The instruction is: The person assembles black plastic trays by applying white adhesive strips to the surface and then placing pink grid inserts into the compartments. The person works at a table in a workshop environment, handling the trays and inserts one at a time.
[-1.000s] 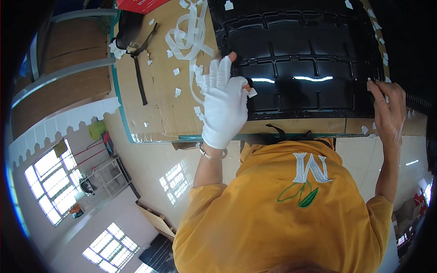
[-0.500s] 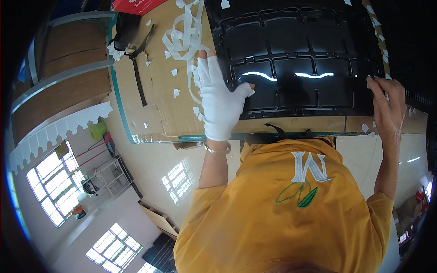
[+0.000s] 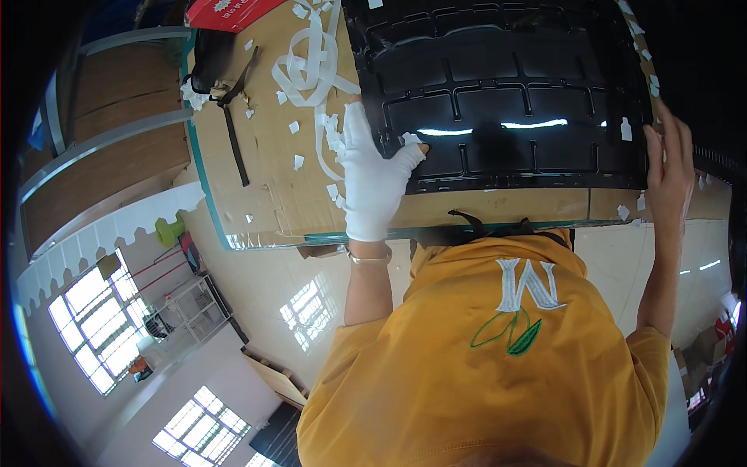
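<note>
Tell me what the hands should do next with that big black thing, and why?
Probably pull the black ribbed panel a little nearer. The gloved left hand lies flat on its left edge, the bare right hand holds its right edge, and it rests on the cardboard-covered table among white paper scraps.

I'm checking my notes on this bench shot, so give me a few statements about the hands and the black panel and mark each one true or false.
1. The left hand wears a white glove. True.
2. The right hand wears a white glove too. False: it is bare.
3. The left hand lies flat at the left edge of the glossy black ribbed panel. True.
4. The panel rests on a bare metal bench. False: it lies on cardboard sheeting.
5. Loose white strips of tape lie left of the panel. True.
6. The right hand is down at the person's side. False: it is at the panel's right edge.
</note>
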`<state>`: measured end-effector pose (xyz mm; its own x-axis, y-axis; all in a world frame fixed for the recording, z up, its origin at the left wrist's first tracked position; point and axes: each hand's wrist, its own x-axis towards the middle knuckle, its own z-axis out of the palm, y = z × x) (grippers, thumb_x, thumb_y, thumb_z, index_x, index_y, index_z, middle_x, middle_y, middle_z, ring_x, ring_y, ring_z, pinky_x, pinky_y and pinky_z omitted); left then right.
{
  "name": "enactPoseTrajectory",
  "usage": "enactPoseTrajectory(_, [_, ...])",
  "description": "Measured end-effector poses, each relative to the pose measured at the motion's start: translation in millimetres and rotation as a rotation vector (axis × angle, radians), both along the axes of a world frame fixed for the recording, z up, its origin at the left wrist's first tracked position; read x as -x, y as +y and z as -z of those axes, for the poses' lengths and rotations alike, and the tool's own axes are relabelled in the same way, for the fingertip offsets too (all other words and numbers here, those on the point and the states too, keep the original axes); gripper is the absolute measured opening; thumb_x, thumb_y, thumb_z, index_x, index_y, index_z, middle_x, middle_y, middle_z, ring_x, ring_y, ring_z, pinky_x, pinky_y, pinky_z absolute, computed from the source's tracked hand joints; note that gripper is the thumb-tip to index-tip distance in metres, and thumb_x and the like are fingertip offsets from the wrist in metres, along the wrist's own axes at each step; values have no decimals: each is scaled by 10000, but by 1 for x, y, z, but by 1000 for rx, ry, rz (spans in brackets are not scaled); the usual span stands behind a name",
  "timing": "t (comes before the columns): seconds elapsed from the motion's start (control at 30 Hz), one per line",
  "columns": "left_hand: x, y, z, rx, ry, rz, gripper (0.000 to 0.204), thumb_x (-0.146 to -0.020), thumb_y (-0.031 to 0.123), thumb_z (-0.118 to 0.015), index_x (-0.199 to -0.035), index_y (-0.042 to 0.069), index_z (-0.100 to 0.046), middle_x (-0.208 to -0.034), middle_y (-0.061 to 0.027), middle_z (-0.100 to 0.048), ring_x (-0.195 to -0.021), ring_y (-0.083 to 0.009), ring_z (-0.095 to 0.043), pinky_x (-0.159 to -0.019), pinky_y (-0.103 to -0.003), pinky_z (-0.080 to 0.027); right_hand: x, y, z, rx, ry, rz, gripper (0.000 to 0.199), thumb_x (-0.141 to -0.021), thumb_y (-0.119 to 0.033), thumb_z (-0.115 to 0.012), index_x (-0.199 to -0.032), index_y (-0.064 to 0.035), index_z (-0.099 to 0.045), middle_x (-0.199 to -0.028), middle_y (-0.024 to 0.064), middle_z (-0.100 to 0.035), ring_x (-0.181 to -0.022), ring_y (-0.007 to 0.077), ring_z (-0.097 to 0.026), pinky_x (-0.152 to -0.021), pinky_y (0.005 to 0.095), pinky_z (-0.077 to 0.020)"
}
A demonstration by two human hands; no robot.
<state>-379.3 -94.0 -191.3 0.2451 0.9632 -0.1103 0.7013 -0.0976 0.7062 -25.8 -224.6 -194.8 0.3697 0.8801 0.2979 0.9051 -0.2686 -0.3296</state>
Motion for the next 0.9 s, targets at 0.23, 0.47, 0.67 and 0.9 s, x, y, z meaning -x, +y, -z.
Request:
enactPoseTrajectory(0.23, [6,-14,9,-63,-105,-35,822,-774,93,-764,-1428,-91,-303,-1399,-310,-428,-1332,-422,-399,-1102,-425,-334,-30,19,26,112,250,81,455,-1029,-375,-473,-1340,-56,-568,-1161,111,-616,-1083,227,-599,-975,322,-439])
enactPoseTrajectory(0.47, [3,-16,-14,-172,154,65,846,-721,20,-786,-1450,-32,-359,-1480,-220,-376,-1356,-310,-406,-1127,-373,-322,-32,16,27,133,237,97,430,-1031,-357,-473,-1348,-85,-574,-1143,103,-629,-1067,208,-609,-965,311,-449])
enactPoseTrajectory(0.67, [-2,9,-8,-129,95,43,847,-712,72,-794,-1435,-43,-368,-1500,-286,-333,-1420,-390,-298,-1143,-409,-285,-26,15,30,88,203,105,418,-1033,-353,-466,-1335,-90,-586,-1174,100,-635,-1095,219,-620,-965,322,-465])
enactPoseTrajectory(0.9, [-8,13,14,-94,-225,-136,789,-808,-11,-705,-1484,-17,-297,-1458,-187,-408,-1344,-251,-408,-1103,-363,-338,-28,16,37,50,188,73,431,-1026,-375,-470,-1331,-96,-591,-1181,105,-642,-1091,240,-633,-965,332,-479])
